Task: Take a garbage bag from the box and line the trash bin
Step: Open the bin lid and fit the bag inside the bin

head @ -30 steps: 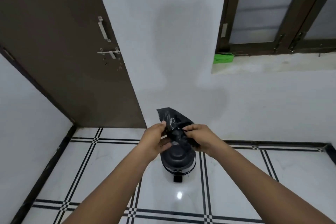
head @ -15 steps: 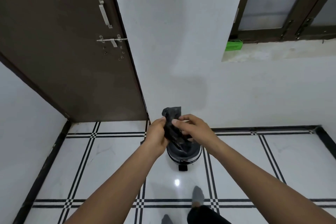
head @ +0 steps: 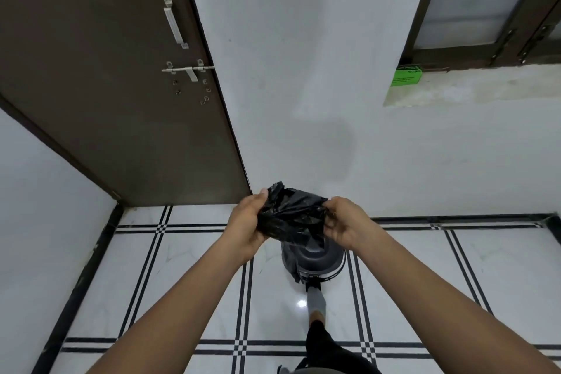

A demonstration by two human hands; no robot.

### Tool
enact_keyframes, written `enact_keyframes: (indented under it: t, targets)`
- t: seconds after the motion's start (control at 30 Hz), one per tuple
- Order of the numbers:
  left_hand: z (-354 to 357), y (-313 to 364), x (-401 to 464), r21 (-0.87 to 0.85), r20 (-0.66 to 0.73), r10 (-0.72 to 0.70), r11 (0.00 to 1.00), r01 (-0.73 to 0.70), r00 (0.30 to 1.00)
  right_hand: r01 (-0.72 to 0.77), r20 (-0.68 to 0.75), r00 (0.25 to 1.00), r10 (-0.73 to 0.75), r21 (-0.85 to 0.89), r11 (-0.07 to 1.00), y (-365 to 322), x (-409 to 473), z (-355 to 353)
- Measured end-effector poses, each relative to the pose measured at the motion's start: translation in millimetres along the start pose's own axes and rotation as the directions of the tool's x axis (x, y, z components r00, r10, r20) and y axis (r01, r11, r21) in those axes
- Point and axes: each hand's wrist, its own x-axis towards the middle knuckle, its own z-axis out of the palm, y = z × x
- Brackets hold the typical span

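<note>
A crumpled black garbage bag [head: 288, 214] is stretched between my two hands at chest height. My left hand [head: 247, 223] grips its left side and my right hand [head: 344, 222] grips its right side, a hand's width apart. Directly below the bag stands a small dark round pedal trash bin [head: 318, 261] on the tiled floor, its lid down. A loose part of the bag hangs over the bin's left side. My foot in a grey sock [head: 315, 300] rests on the bin's pedal. The green garbage bag box [head: 406, 76] lies on the window sill at upper right.
A brown door [head: 115, 85] with a latch stands at the left. A white wall runs behind the bin, with a dark-framed window [head: 491, 9] above the sill. The floor [head: 188, 267] has white tiles with black stripes.
My hands have pulled apart, spreading the bag wider. My socked foot has come forward onto the bin's pedal. The view has shifted closer to the bin.
</note>
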Motion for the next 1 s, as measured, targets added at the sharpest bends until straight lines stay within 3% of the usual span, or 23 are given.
enact_keyframes:
  t: [0.07, 0.2, 0.3, 0.33, 0.43, 0.47, 0.53, 0.63, 0.77, 0.83, 0.9, 0.93, 1.0]
  targets:
    - [-9, 8, 1, 0.192, 0.079, 0.057, 0.979, -0.072, 0.995, 0.027, -0.030, 0.999, -0.025, 0.058, 0.998, -7, 6, 2]
    - [-18, 19, 3, 0.510, 0.208, 0.115, 0.835, -0.208, 0.971, 0.062, -0.020, 0.998, -0.060, 0.071, 0.996, -16, 15, 8]
    - [-24, 23, 17, 0.747, 0.099, 0.287, 0.611, -0.262, 0.953, 0.130, 0.029, 0.991, -0.132, 0.070, 0.989, -21, 14, 15]
    - [-26, 25, 24, 0.766, 0.049, 0.334, 0.593, -0.250, 0.941, 0.173, 0.051, 0.983, -0.174, 0.036, 0.984, -21, 15, 16]
    - [-26, 31, 33, 0.694, -0.081, 0.346, 0.693, -0.196, 0.935, 0.344, 0.171, 0.933, -0.318, -0.153, 0.927, -20, 18, 17]
    - [-25, 34, 34, 0.710, -0.104, 0.370, 0.677, -0.192, 0.923, 0.396, 0.206, 0.913, -0.351, -0.248, 0.884, -19, 20, 17]
    - [-24, 40, 36, 0.756, -0.124, 0.442, 0.622, -0.204, 0.888, 0.457, 0.219, 0.889, -0.403, -0.496, 0.739, -18, 22, 14]
    - [-23, 49, 36, 0.691, -0.118, 0.477, 0.670, -0.273, 0.871, 0.417, 0.132, 0.860, -0.493, -0.739, 0.529, -18, 21, 13]
    - [-19, 50, 33, 0.670, 0.025, 0.443, 0.658, -0.344, 0.896, 0.379, 0.007, 0.853, -0.522, -0.696, 0.610, -17, 23, 14]
    - [-22, 48, 34, 0.710, 0.270, 0.471, 0.492, -0.504, 0.840, 0.381, -0.030, 0.846, -0.533, -0.665, 0.642, -19, 22, 16]
    - [-22, 49, 33, 0.759, 0.540, 0.373, 0.170, -0.628, 0.754, 0.393, -0.039, 0.831, -0.555, -0.666, 0.634, -21, 21, 17]
    - [-21, 49, 32, 0.776, 0.604, 0.286, 0.002, -0.631, 0.744, 0.395, -0.036, 0.827, -0.561, -0.672, 0.626, -22, 22, 17]
    - [-15, 51, 34, 0.807, 0.584, 0.187, -0.239, -0.540, 0.790, 0.402, -0.009, 0.809, -0.587, -0.722, 0.564, -24, 24, 16]
